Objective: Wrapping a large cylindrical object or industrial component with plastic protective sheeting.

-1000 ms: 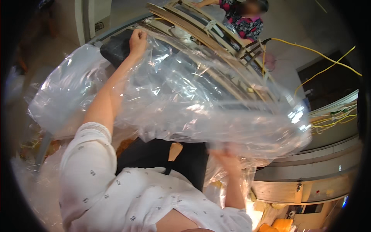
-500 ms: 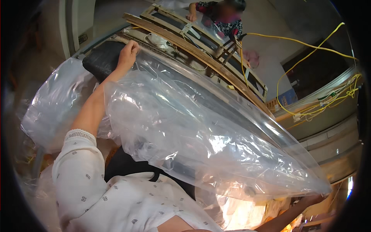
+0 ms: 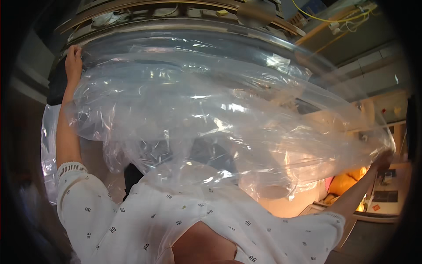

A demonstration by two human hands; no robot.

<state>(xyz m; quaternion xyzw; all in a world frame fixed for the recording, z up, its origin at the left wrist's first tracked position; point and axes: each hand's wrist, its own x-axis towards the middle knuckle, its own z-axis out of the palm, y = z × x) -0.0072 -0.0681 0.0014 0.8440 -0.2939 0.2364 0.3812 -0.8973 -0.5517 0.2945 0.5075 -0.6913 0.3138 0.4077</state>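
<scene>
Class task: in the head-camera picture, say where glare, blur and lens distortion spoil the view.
Head view: white glare streaks run across the clear plastic sheet held between the left hand and right hand; an overexposed orange-white patch glows at lower right; the right hand is dim and soft behind the film; the metal frame bows with the fisheye, and the rim goes black.

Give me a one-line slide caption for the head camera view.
Both arms spread wide, left hand and right hand stretch a large clear plastic sheet over a long workbench.
</scene>
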